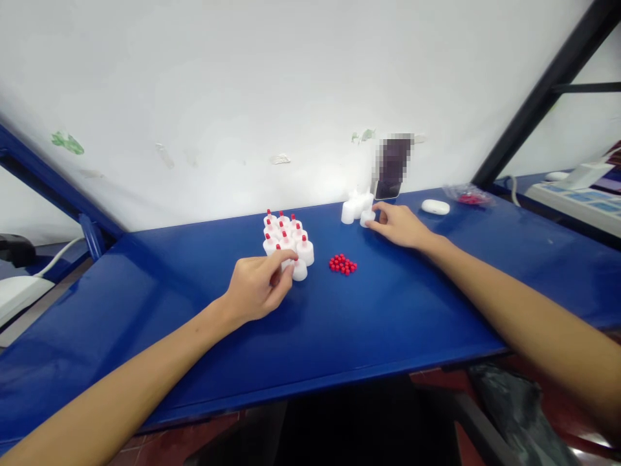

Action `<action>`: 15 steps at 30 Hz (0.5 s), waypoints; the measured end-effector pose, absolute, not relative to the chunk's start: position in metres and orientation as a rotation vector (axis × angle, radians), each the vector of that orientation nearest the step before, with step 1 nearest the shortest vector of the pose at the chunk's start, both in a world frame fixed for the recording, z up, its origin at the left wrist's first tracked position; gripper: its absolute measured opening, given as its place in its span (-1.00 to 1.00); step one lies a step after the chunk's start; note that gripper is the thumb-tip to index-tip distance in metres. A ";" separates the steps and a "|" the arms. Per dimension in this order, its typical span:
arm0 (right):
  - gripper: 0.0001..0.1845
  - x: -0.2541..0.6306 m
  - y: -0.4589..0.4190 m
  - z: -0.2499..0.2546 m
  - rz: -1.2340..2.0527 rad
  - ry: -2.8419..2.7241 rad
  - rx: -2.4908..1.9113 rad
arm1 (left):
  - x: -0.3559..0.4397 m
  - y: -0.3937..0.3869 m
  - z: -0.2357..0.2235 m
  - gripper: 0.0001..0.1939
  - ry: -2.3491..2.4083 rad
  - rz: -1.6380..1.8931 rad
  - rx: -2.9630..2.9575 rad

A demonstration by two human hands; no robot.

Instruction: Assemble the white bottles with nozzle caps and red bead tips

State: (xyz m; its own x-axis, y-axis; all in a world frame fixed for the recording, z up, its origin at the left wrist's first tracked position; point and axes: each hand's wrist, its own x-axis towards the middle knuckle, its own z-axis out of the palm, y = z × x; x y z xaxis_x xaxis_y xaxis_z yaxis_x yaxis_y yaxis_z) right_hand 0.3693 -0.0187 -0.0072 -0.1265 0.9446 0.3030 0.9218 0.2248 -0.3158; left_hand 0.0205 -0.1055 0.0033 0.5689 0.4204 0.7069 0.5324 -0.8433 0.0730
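My left hand (264, 281) is closed in a pinch at the front white nozzle cap with a red tip (299, 270). Behind that one, several more red-tipped white nozzle caps (286, 238) stand upright in a tight cluster on the blue table (359, 323). My right hand (398, 225) reaches farther back, its thumb and fingers around a white nozzle cap (367, 219) at the edge of a small group of white caps (352, 208). No red tip shows on that group. Between the hands lies a loose pile of small red tips (342, 265).
A phone (392, 169), partly pixelated, leans against the white wall at the back. Right of it are a white oval case (435, 206) and a clear plastic bag (469, 195) with red pieces inside. Metal frame posts (538, 97) stand at both table ends.
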 end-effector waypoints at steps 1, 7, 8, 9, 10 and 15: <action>-0.58 0.367 -0.021 -0.005 0.015 -2.050 -1.680 | 0.022 -0.109 0.004 -0.83 -0.699 -1.092 -2.704; -0.58 0.348 -0.034 0.003 -0.081 -2.000 -1.474 | 0.040 -0.129 0.000 -0.69 -0.599 -0.520 -3.012; -0.61 0.345 -0.034 0.001 -0.107 -2.011 -1.463 | 0.042 -0.129 0.000 -0.66 -0.704 -0.469 -3.030; -0.63 0.342 -0.035 0.000 -0.141 -2.019 -1.464 | 0.045 -0.128 0.000 -0.62 -0.820 -0.441 -3.040; -0.65 0.339 -0.036 -0.002 -0.176 -2.025 -1.473 | 0.047 -0.127 0.000 -0.58 -0.929 -0.420 -3.048; -0.68 0.324 -0.043 -0.006 -0.127 -2.086 -1.442 | 0.055 -0.120 0.001 -0.45 -1.106 -0.252 -3.034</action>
